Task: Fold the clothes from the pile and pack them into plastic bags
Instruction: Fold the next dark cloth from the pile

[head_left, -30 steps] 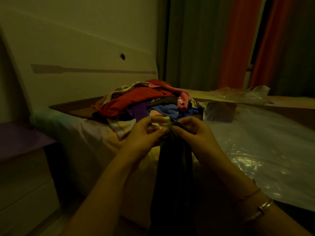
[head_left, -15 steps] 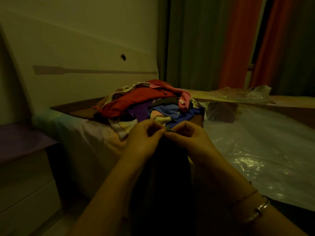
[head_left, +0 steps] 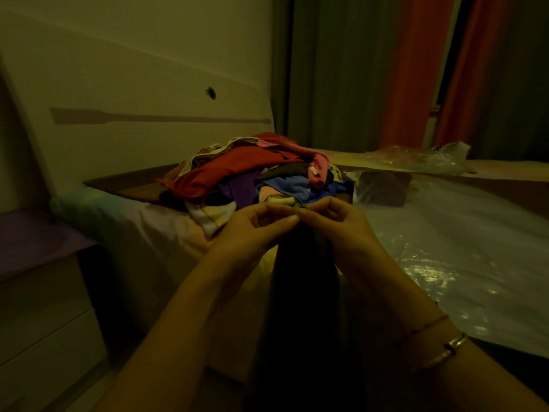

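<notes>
A dark garment [head_left: 303, 295] hangs straight down in front of me, off the near edge of the bed. My left hand [head_left: 252, 230] and my right hand [head_left: 338, 224] meet at its top edge, each pinching the cloth between thumb and fingers. Just behind my hands lies the pile of clothes [head_left: 252, 173], with red, purple, blue and pink pieces heaped together. A large clear plastic bag [head_left: 463, 257] is spread flat over the bed to the right.
The bed [head_left: 142, 233] has a tall pale headboard [head_left: 133, 114] behind the pile. A crumpled plastic bag [head_left: 421, 157] lies at the far right edge. A low drawer unit [head_left: 44, 307] stands at the left. Grey and orange curtains [head_left: 410, 69] hang at the back.
My hands have shifted slightly right and up along the garment's top edge while still pinching it. The hanging cloth has narrowed and swung a little.
</notes>
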Demonstrator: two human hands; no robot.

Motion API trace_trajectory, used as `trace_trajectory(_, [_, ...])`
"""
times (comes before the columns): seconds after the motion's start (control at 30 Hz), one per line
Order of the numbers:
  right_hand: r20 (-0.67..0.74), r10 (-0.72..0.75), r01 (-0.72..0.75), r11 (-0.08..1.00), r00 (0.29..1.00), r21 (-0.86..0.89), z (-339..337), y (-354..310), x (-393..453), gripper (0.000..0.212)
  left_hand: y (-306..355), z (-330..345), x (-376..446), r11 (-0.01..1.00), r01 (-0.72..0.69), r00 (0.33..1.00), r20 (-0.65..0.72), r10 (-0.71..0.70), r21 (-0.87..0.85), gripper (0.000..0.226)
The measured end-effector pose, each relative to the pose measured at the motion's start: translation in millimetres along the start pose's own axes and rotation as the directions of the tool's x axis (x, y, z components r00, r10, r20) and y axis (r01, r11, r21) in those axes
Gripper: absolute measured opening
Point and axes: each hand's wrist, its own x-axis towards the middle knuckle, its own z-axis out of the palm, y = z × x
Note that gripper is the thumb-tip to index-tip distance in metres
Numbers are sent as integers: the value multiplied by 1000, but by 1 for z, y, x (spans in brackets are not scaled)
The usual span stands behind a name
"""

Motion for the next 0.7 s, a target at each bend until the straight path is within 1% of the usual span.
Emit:
trace_trajectory(0.07, [69, 42, -40, 999, 997, -19, -1, -2, -1, 27, -1, -3, 2, 999, -26, 1000, -6, 26, 33, 15])
trace_trajectory(0.1, [109, 58, -55, 998, 992, -32, -1, -2, -2, 24, 0, -5, 3, 998, -44, 999, -10, 45, 52, 15])
trace_trajectory(0.17, [167, 77, -70, 997, 983, -42, -1, -4, -4, 9, 1, -10, 4, 995, -81, 997, -7, 82, 59, 17])
trace_trajectory(0.2, [185, 84, -75, 996, 979, -53, -3, -4, -4, 7, 3, -11, 4, 993, -95, 995, -9, 96, 66, 19])
trace_trajectory(0.23, [202, 82, -66, 994, 976, -85, -6, -4, -5, 12, 4, -12, 4, 991, -103, 994, -13, 105, 84, 20])
trace_trajectory(0.3, [254, 65, -9, 977, 965, -214, -10, -7, -9, 18, 6, -13, 3, 985, -114, 993, -22, 118, 126, 21])
trace_trajectory(0.4, [353, 48, 91, 926, 935, -366, -13, -9, -17, 22, 6, -16, 3, 979, -131, 989, -45, 140, 157, 21])
trace_trajectory(0.47, [415, 70, 149, 869, 907, -472, -14, -6, -21, 18, 4, -20, 3, 975, -122, 986, -91, 141, 184, 20])
trace_trajectory(0.57, [433, 143, 176, 767, 890, -617, -20, 3, -26, 20, 0, -24, 4, 949, -138, 978, -111, 176, 283, 21])
trace_trajectory(0.63, [432, 193, 182, 705, 881, -685, -22, 10, -28, 13, -3, -25, 5, 922, -142, 976, -102, 190, 359, 26])
trace_trajectory(0.7, [436, 233, 190, 656, 869, -730, -22, 13, -30, 12, -5, -24, 7, 915, -131, 975, -116, 188, 381, 33])
